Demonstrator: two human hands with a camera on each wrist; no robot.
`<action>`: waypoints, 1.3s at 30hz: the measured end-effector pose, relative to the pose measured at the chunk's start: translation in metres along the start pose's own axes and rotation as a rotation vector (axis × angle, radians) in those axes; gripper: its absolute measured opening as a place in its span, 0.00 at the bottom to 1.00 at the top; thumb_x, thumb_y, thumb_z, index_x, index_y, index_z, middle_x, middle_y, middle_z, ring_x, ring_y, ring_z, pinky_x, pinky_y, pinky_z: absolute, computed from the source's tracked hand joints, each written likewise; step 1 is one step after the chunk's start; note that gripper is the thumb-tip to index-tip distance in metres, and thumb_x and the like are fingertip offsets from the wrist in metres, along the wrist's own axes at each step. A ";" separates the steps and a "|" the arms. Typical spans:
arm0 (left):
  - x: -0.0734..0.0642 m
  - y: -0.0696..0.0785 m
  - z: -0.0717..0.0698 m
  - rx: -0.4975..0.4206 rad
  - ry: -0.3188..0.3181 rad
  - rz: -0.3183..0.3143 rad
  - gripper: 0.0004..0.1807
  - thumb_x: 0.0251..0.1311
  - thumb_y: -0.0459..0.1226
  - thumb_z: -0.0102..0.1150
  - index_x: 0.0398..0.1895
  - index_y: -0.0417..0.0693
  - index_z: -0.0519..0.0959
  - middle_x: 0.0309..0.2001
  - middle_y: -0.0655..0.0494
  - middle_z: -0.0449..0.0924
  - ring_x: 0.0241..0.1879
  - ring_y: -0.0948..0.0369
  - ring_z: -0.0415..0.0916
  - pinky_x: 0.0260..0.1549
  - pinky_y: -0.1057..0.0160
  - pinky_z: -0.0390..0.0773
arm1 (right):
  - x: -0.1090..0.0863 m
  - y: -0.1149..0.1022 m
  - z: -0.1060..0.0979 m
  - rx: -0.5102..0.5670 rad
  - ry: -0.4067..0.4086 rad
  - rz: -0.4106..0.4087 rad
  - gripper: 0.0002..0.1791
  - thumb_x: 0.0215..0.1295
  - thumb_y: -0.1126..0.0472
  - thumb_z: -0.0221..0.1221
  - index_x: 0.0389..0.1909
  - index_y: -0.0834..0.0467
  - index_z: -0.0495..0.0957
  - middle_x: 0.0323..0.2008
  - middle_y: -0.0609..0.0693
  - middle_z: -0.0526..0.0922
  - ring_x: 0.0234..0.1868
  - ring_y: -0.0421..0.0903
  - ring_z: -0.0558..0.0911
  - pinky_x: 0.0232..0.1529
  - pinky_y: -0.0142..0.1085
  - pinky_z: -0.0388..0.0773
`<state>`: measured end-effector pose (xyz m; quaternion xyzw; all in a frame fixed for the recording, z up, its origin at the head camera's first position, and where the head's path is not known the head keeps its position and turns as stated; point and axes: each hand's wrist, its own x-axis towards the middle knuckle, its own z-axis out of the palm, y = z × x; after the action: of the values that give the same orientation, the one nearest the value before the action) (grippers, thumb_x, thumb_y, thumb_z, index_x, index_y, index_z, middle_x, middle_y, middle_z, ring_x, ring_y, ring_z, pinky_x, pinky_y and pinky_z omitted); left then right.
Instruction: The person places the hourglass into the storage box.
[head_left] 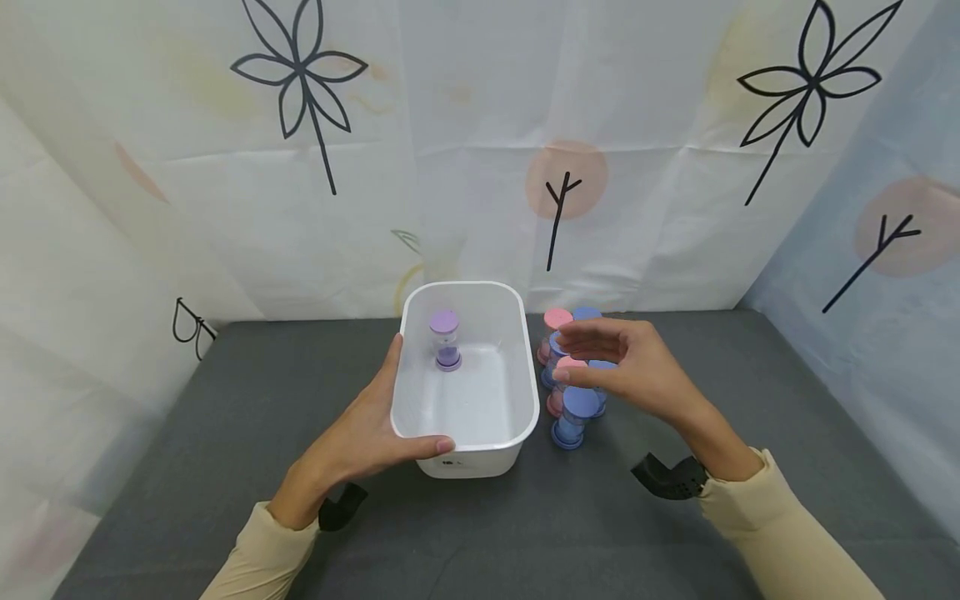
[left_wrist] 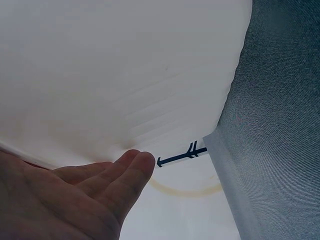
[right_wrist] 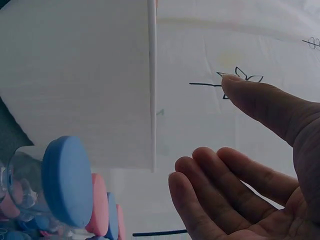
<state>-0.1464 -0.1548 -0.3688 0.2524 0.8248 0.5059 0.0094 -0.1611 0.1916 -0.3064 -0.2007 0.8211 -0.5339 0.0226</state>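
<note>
A white plastic tub [head_left: 487, 417] stands on the dark table. My left hand [head_left: 360, 429] rests against its near left corner, thumb along the front rim; in the left wrist view its straight fingers [left_wrist: 122, 185] touch the outer wall. Inside the tub, near the far left, a purple sand timer [head_left: 446, 340] stands upright. Right of the tub, several pink and blue sand timers cluster, with a blue one [head_left: 573, 417] nearest me. My right hand [head_left: 630, 362] hovers over them, fingers and thumb spread apart, nothing between them; it hides part of the group.
The dark cloth-covered table [head_left: 300, 367] runs back to a white patterned curtain [head_left: 465, 167]. A further curtain side closes off the right [head_left: 885, 333]. The tub's high wall [right_wrist: 90, 90] stands left of the timers' caps in the right wrist view.
</note>
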 end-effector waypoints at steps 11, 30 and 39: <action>0.000 0.000 0.000 -0.006 -0.004 -0.011 0.73 0.42 0.53 0.83 0.81 0.74 0.34 0.72 0.65 0.60 0.56 0.54 0.74 0.51 0.42 0.77 | -0.030 0.017 -0.007 -0.068 0.056 0.008 0.26 0.59 0.62 0.73 0.58 0.65 0.80 0.52 0.59 0.84 0.52 0.58 0.84 0.49 0.33 0.81; -0.001 0.000 0.000 0.008 0.000 -0.018 0.74 0.42 0.53 0.83 0.81 0.74 0.34 0.73 0.65 0.59 0.56 0.57 0.73 0.51 0.46 0.77 | -0.049 0.043 0.001 -0.221 0.140 0.064 0.28 0.52 0.55 0.78 0.53 0.62 0.84 0.49 0.54 0.86 0.47 0.54 0.87 0.44 0.30 0.81; -0.001 0.001 0.000 -0.015 -0.005 -0.024 0.73 0.42 0.52 0.83 0.81 0.74 0.34 0.72 0.65 0.60 0.56 0.55 0.74 0.51 0.43 0.77 | -0.048 0.044 0.008 -0.234 0.133 0.068 0.27 0.52 0.54 0.78 0.52 0.60 0.85 0.48 0.52 0.87 0.47 0.51 0.87 0.45 0.30 0.81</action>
<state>-0.1452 -0.1550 -0.3676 0.2435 0.8240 0.5113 0.0194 -0.1280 0.2170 -0.3571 -0.1384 0.8838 -0.4454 -0.0374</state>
